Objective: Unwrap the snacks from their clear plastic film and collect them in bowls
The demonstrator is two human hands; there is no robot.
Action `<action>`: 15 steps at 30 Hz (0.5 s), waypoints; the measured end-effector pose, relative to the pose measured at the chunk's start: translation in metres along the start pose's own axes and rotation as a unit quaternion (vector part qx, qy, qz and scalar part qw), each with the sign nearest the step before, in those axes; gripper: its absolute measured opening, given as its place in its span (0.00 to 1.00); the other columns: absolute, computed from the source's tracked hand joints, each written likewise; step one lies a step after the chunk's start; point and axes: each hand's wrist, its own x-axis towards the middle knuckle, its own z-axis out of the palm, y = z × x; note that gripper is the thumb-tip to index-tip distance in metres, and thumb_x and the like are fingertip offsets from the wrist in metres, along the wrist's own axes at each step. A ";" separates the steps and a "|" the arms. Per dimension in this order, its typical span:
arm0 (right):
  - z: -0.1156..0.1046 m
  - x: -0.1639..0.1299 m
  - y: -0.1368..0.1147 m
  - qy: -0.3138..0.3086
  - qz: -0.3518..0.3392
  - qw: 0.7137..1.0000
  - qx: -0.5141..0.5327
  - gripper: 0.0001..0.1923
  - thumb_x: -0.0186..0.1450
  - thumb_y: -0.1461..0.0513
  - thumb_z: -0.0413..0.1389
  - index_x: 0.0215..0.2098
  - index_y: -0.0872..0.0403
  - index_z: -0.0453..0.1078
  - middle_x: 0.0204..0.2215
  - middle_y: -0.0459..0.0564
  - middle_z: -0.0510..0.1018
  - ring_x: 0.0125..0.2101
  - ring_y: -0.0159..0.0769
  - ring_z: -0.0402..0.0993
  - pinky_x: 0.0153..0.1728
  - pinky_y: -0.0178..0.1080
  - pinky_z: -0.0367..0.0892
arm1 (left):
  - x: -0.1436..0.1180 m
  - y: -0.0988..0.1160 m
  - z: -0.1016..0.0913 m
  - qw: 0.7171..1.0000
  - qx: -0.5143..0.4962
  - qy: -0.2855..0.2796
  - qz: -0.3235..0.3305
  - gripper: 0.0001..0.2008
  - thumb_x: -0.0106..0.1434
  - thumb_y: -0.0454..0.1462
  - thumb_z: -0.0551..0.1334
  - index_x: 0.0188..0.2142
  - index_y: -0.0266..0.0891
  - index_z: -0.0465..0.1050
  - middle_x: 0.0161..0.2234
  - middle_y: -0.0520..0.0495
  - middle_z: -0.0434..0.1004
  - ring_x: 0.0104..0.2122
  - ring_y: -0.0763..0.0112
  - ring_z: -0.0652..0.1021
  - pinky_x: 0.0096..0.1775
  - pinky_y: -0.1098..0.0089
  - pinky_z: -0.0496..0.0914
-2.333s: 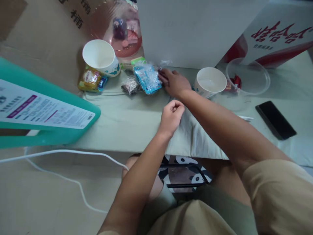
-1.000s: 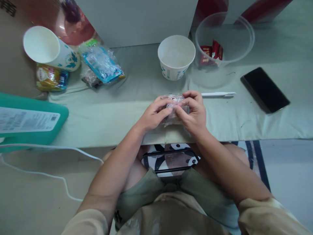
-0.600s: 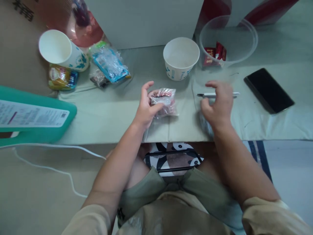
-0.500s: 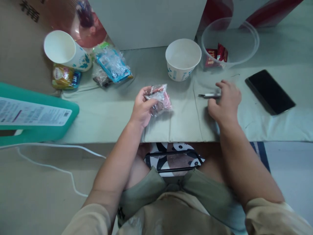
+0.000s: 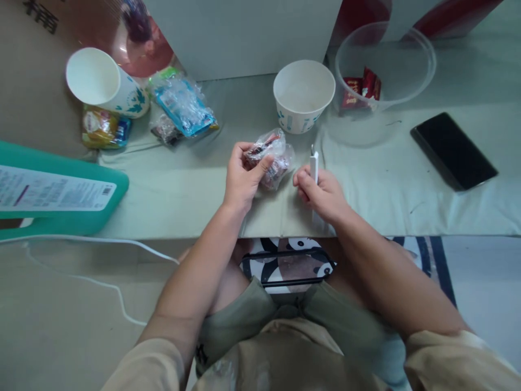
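My left hand (image 5: 240, 176) is closed on a crinkled clear plastic packet (image 5: 277, 165) with reddish-brown contents, thumb on top. It is held above the table's front half. Just to the right, my right hand (image 5: 321, 193) grips a slim white utility knife (image 5: 314, 165), upright in the fist, its small metal tip pointing away from me. A small gap separates the knife from the packet. Behind both hands stands a white paper cup (image 5: 303, 98) with blue print. What exactly the packet contains is too blurred to make out.
At the right are a clear plastic bowl (image 5: 423, 81) with red wrapped packets and a black phone (image 5: 453, 152). Left lie a tipped paper cup (image 5: 130, 98), a blue packet (image 5: 185, 108), a yellow packet (image 5: 101, 127) and a green container (image 5: 116, 195). A white box (image 5: 244, 38) stands behind.
My right hand has picked up the utility knife from the table and brought it left, near the packet. My left hand has shifted slightly right, and the packet has turned in it.
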 end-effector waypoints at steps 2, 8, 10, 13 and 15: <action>0.009 0.001 -0.005 -0.031 0.014 0.997 0.063 0.34 0.60 0.29 0.53 0.26 0.49 0.57 0.15 0.37 0.57 0.15 0.26 0.52 0.16 0.33 0.52 | -0.002 0.003 0.004 1.000 0.009 -0.008 0.003 0.30 0.51 0.60 0.74 0.41 0.45 0.67 0.37 0.53 0.73 0.37 0.71 0.77 0.41 0.70 0.72; 0.014 0.000 -0.015 -0.034 0.081 0.986 0.139 0.32 0.62 0.32 0.54 0.29 0.50 0.59 0.12 0.37 0.65 0.10 0.24 0.55 0.10 0.29 0.48 | 0.000 0.003 0.008 0.999 0.028 -0.021 0.000 0.24 0.55 0.54 0.74 0.41 0.45 0.68 0.36 0.54 0.74 0.35 0.72 0.76 0.40 0.71 0.71; 0.015 -0.001 -0.016 -0.049 0.114 0.982 0.144 0.31 0.66 0.34 0.51 0.27 0.51 0.60 0.12 0.40 0.67 0.10 0.24 0.57 0.10 0.28 0.49 | 0.000 0.001 0.010 0.999 0.022 -0.032 0.011 0.25 0.54 0.56 0.74 0.41 0.45 0.69 0.36 0.54 0.75 0.35 0.72 0.77 0.39 0.71 0.72; 0.016 0.001 -0.018 -0.052 0.153 0.976 0.149 0.30 0.70 0.38 0.51 0.24 0.52 0.61 0.11 0.41 0.68 0.09 0.23 0.59 0.10 0.27 0.52 | -0.002 0.001 0.012 0.999 0.019 -0.046 0.013 0.29 0.51 0.59 0.75 0.41 0.45 0.70 0.37 0.52 0.77 0.37 0.70 0.78 0.40 0.69 0.73; 0.015 0.003 -0.019 -0.054 0.178 0.973 0.138 0.29 0.72 0.42 0.51 0.23 0.52 0.62 0.11 0.42 0.68 0.09 0.24 0.60 0.10 0.27 0.54 | -0.003 0.001 0.012 0.999 0.019 -0.036 0.005 0.30 0.50 0.60 0.74 0.43 0.46 0.70 0.39 0.51 0.78 0.39 0.69 0.79 0.42 0.69 0.73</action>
